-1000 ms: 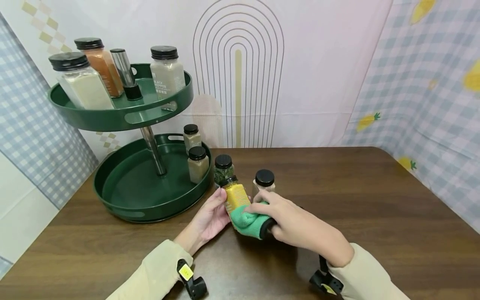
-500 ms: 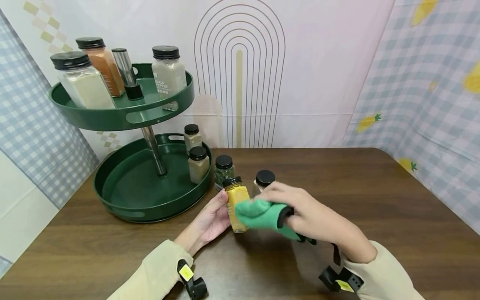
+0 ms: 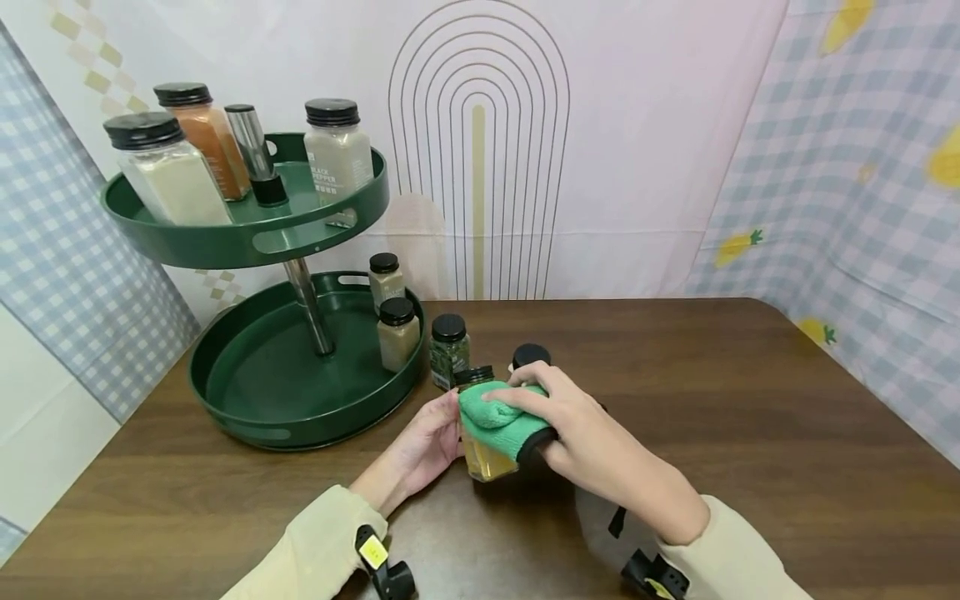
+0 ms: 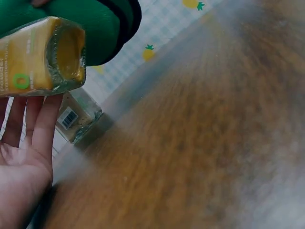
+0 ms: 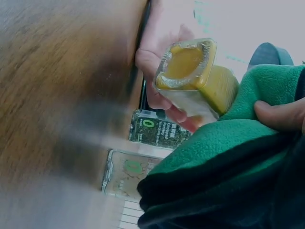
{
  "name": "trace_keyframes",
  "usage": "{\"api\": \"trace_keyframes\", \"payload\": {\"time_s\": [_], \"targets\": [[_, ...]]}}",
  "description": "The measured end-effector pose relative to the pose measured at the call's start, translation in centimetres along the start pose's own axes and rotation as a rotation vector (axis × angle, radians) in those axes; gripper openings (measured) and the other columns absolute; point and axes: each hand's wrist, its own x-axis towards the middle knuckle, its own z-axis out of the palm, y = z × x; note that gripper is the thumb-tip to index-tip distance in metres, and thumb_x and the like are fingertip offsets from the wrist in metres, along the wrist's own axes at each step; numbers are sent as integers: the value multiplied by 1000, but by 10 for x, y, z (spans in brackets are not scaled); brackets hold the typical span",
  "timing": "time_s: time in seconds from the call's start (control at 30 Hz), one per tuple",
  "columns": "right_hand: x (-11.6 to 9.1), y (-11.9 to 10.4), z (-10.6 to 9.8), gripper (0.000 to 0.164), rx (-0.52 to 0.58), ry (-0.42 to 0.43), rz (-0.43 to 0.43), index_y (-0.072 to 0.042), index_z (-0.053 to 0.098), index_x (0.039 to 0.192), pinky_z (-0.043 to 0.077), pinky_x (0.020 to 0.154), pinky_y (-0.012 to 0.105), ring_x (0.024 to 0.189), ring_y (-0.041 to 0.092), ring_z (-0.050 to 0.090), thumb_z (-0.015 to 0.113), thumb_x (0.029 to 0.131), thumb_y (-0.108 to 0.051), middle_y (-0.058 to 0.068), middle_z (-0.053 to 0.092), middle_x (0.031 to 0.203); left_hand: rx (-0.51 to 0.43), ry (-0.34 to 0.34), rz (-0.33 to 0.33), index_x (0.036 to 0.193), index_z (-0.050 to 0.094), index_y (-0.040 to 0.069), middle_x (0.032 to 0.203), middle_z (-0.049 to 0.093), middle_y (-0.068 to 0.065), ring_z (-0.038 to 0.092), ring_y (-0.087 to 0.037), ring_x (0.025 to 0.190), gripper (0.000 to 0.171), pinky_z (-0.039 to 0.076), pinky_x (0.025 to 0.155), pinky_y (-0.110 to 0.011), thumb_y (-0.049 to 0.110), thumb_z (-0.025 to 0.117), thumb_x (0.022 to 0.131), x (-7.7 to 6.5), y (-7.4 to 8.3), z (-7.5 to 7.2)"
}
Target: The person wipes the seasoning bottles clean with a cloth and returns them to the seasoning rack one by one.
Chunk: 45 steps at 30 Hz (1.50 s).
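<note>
My left hand (image 3: 420, 443) grips a small square jar of yellow powder (image 3: 489, 464) with a black lid, holding it tilted over the table. Bunched in my right hand (image 3: 573, 419) is a green cloth (image 3: 501, 417) with a dark edge. The cloth lies against the jar and covers its upper middle in the head view. From the right wrist, the jar's glass base (image 5: 183, 64) faces the camera, with the cloth over its side. A jar of chopped parsley (image 3: 450, 354) stands just behind my left fingertips. Another black-lidded jar (image 3: 531, 356) is partly hidden behind my right hand.
On the left stands a two-tier green rack. Its lower tray (image 3: 300, 421) holds two small jars at the right side; its upper tray (image 3: 202, 242) carries larger jars, including black pepper (image 3: 337, 158). A patterned cloth backdrop (image 3: 622, 150) rises behind the wooden table (image 3: 712, 375).
My right hand and the cloth swung right off part of the jar, then came back left over it. The jar's base has tipped toward the right in my left hand.
</note>
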Motion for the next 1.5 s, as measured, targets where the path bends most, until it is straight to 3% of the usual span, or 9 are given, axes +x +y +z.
{"api": "trace_keyframes", "payload": {"time_s": [0.27, 0.6, 0.73, 0.87, 1.03, 1.17, 1.3, 1.5], "targets": [[-3, -1, -7, 71, -35, -157, 1, -28, 61, 115, 46, 72, 24, 101, 13, 51, 47, 61, 17, -2, 48, 113, -76, 31, 27, 109, 57, 15, 98, 67, 3, 63, -7, 90, 25, 53, 75, -25, 34, 46, 97, 1, -2, -1], [-6, -5, -25, 69, -40, -395, -28, -30, 60, 115, 41, 67, 20, 93, 9, 46, 46, 65, 15, -9, 47, 103, -64, 99, 31, 114, 54, 15, 103, 66, 1, 63, -10, 95, 27, 53, 78, -29, 34, 47, 96, 1, 1, -1], [-8, -7, -33, 65, -54, -450, -9, -30, 63, 113, 40, 66, 21, 88, 8, 47, 48, 67, 14, -10, 49, 100, -51, 116, 31, 115, 50, 16, 103, 65, 3, 63, -10, 95, 27, 53, 77, -28, 35, 46, 96, 1, 1, -1], [-8, -6, -35, 64, -55, -400, -5, -31, 62, 112, 42, 68, 21, 87, 6, 48, 48, 67, 13, -12, 50, 99, -64, 137, 20, 116, 48, 15, 103, 63, 2, 62, -11, 94, 30, 54, 75, -27, 37, 45, 97, 2, 1, -1], [-7, -2, -35, 67, 12, -226, -42, -30, 60, 113, 47, 78, 25, 95, 4, 51, 46, 66, 16, -13, 52, 109, -126, 108, -43, 115, 50, 12, 101, 62, -1, 63, -12, 91, 28, 55, 72, -26, 34, 43, 99, 2, 2, -1], [-6, 0, -36, 72, 15, -88, -49, -28, 57, 118, 48, 80, 28, 97, 5, 53, 44, 64, 18, -12, 54, 112, -177, 85, -95, 121, 47, 16, 109, 55, -3, 61, -13, 93, 29, 54, 79, -28, 33, 43, 99, 0, 5, 0], [-5, -1, -34, 67, 8, 41, -10, -24, 56, 123, 49, 82, 30, 99, 6, 54, 49, 70, 18, -9, 55, 113, -215, 81, -116, 121, 50, 17, 114, 51, -6, 60, -17, 100, 25, 51, 88, -32, 26, 47, 98, -2, 5, 1], [-3, -1, -29, 59, -6, 103, 24, -22, 57, 123, 49, 83, 31, 99, 7, 55, 57, 75, 14, -7, 55, 111, -156, 69, -100, 111, 58, 14, 108, 58, -7, 61, -21, 100, 18, 50, 90, -36, 18, 50, 95, -1, 3, 1]]}}
